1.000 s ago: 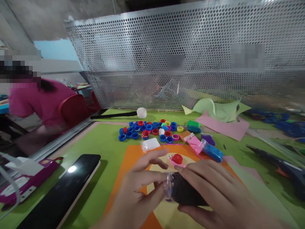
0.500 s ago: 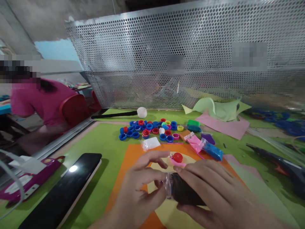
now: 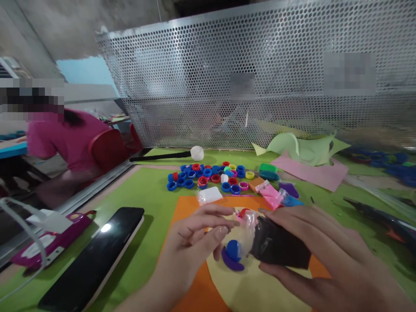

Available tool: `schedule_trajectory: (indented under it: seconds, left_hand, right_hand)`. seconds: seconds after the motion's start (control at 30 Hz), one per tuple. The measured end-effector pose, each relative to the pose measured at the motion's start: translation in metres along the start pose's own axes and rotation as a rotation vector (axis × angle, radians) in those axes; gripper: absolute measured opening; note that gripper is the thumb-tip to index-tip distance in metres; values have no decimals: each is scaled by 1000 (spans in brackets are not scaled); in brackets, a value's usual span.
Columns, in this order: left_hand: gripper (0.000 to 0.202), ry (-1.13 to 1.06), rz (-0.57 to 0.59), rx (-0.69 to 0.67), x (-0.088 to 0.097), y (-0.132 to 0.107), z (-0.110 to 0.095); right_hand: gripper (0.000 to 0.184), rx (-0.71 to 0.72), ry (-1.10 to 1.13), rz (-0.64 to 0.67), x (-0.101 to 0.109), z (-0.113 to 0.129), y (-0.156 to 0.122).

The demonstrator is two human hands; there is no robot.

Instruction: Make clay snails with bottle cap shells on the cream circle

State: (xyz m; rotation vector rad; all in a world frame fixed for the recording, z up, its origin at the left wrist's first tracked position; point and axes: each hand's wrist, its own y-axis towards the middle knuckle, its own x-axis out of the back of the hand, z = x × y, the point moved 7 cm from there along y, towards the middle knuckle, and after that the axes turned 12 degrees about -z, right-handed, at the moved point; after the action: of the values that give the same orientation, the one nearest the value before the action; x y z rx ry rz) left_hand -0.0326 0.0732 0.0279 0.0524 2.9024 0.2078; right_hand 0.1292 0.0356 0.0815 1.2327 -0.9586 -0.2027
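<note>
My right hand [image 3: 312, 247] grips a packet of black clay [image 3: 281, 245] between the thumb below and the fingers above. The packet's crumpled clear plastic end points left. My left hand [image 3: 195, 245] is just left of that end, thumb and fingertips brought together; what is in them, if anything, is hidden. Below the hands lies a pale yellow paper circle [image 3: 256, 286] on an orange sheet [image 3: 191, 281]. On the circle are a blue cap piece with a purple curved strip [image 3: 232, 255], and a red cap piece [image 3: 243, 212] partly hidden behind the plastic.
Several coloured bottle caps [image 3: 203, 182] lie behind the sheet, with a white packet [image 3: 209, 196] and a pink packet [image 3: 270, 194] nearby. A phone [image 3: 94, 255] and a purple power strip [image 3: 55, 238] are left, a glue gun [image 3: 383, 221] right. A perforated metal panel [image 3: 208, 56] stands behind.
The black packet has moved right and tilted, with my right hand. My left hand has come off its clear plastic end. The blue and purple pieces now show between the hands.
</note>
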Motion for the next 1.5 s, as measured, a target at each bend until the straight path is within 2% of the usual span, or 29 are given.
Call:
schedule_trajectory:
  seconds: [0.1, 0.33, 0.63, 0.77, 0.97, 1.13, 1.5]
  left_hand:
    - [11, -71, 54, 23, -4, -1, 2]
    - [17, -236, 76, 146, -9, -3, 7]
    - [25, -280, 217, 106, -18, -10, -1]
    - [26, -310, 288, 66, -21, -13, -3]
    - [19, -322, 278, 43, -18, -13, -4]
    - [22, -316, 326, 45, -21, -14, -4]
    - [24, -231, 329, 36, -19, -16, -3]
  right_hand:
    - [33, 6, -38, 16, 0, -1, -3]
    - [32, 8, -49, 15, 0, -2, -4]
    - [31, -117, -71, 88, -12, -20, -3]
    - [32, -130, -37, 109, -13, -20, -4]
    - [33, -139, -34, 124, -14, -20, -8]
    - [33, -138, -17, 118, -15, -20, -9]
    - [29, -136, -46, 81, -13, -19, -1]
